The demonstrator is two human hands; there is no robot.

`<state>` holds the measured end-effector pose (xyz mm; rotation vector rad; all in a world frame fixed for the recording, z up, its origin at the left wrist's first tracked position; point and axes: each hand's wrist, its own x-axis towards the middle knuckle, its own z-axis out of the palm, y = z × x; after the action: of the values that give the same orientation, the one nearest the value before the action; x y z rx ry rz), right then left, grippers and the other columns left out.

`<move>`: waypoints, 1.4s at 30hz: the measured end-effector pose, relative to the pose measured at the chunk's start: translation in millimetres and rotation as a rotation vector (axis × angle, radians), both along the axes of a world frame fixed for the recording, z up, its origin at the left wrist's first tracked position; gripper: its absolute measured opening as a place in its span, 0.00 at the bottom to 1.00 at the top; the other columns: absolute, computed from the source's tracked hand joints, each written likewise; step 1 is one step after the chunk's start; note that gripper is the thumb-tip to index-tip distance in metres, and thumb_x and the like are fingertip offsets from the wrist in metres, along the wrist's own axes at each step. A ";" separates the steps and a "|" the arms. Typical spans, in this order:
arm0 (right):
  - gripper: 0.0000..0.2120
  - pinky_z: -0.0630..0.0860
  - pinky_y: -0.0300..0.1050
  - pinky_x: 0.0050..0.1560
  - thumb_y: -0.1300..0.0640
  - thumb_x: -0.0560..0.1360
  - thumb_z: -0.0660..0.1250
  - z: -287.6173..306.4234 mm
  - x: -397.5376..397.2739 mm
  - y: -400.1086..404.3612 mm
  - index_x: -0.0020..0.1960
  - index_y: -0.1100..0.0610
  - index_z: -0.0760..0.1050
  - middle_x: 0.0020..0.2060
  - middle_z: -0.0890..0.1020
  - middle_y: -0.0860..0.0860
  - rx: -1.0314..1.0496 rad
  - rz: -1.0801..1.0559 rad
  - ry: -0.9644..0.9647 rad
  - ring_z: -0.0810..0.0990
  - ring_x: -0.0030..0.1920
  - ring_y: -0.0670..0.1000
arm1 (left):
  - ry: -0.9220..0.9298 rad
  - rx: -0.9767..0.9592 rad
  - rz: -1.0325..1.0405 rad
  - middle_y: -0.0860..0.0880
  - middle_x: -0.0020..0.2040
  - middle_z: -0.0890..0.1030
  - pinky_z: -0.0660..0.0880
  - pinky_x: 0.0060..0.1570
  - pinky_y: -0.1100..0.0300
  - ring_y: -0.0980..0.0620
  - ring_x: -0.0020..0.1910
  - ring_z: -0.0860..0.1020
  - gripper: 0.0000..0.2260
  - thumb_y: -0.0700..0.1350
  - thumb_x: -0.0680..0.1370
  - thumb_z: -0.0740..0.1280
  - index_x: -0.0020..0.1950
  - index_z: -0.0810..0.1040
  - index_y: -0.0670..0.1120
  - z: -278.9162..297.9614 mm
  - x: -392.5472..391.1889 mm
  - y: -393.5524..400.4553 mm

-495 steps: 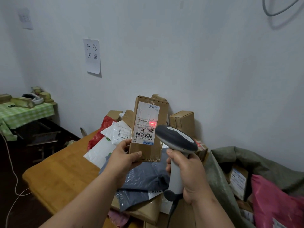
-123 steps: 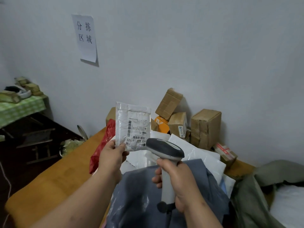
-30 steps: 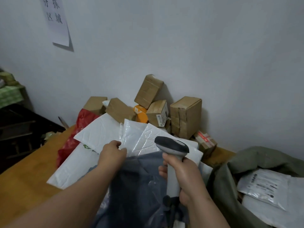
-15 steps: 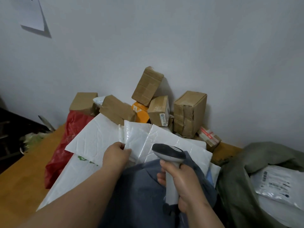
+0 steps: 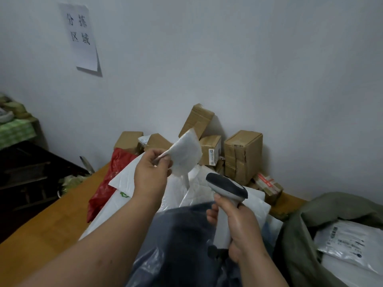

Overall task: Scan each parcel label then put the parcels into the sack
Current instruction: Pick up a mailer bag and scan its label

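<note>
My left hand [image 5: 151, 175] pinches a small white padded parcel [image 5: 185, 153] by one corner and holds it up above the pile; its blank side faces me and no label shows. My right hand [image 5: 238, 226] grips a grey and white handheld scanner [image 5: 227, 186], its head level and just right of the lifted parcel. Under both hands lie white mailers [image 5: 124, 187], a dark blue-grey bag [image 5: 182, 241] and a red bag [image 5: 107, 183]. The olive green sack [image 5: 300, 235] gapes open at lower right, with a labelled white parcel [image 5: 348, 243] inside.
Several brown cardboard boxes [image 5: 242, 156] are stacked against the white wall behind the pile. The wooden table [image 5: 41, 235] stretches to the left. A paper sign [image 5: 81, 36] hangs on the wall. A green-checked surface [image 5: 14, 131] stands at far left above a dark shelf.
My left hand has gripped a small white parcel out of the pile and raised it. The right hand keeps the scanner in about the same place. The view has tilted up.
</note>
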<state>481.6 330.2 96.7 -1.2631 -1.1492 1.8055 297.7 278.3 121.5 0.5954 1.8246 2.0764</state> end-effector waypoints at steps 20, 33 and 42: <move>0.14 0.84 0.51 0.43 0.55 0.74 0.74 32.0 105.9 -70.0 0.59 0.52 0.79 0.44 0.88 0.51 0.027 0.009 0.291 0.87 0.48 0.54 | -0.270 -0.052 -0.227 0.53 0.77 0.66 0.82 0.36 0.59 0.44 0.66 0.75 0.45 0.22 0.73 0.66 0.81 0.56 0.56 8.8 127.7 -118.5; 0.05 0.82 0.66 0.53 0.60 0.71 0.76 21.3 90.6 -103.0 0.46 0.55 0.86 0.44 0.88 0.56 0.049 0.078 0.202 0.87 0.44 0.60 | -0.535 -0.013 -0.402 0.41 0.61 0.80 0.83 0.40 0.52 0.39 0.53 0.84 0.30 0.21 0.73 0.56 0.70 0.72 0.43 -7.1 122.9 -137.9; 0.09 0.81 0.66 0.56 0.64 0.71 0.76 26.3 87.5 -118.5 0.49 0.55 0.84 0.44 0.88 0.54 0.163 0.084 0.133 0.87 0.48 0.58 | -0.704 0.082 -0.322 0.37 0.53 0.85 0.80 0.50 0.40 0.36 0.51 0.84 0.19 0.26 0.76 0.64 0.65 0.74 0.39 -8.9 100.8 -136.4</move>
<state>569.1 211.6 123.0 -0.9998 -1.2623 1.7867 398.5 141.9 112.6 0.1222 1.1631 1.8232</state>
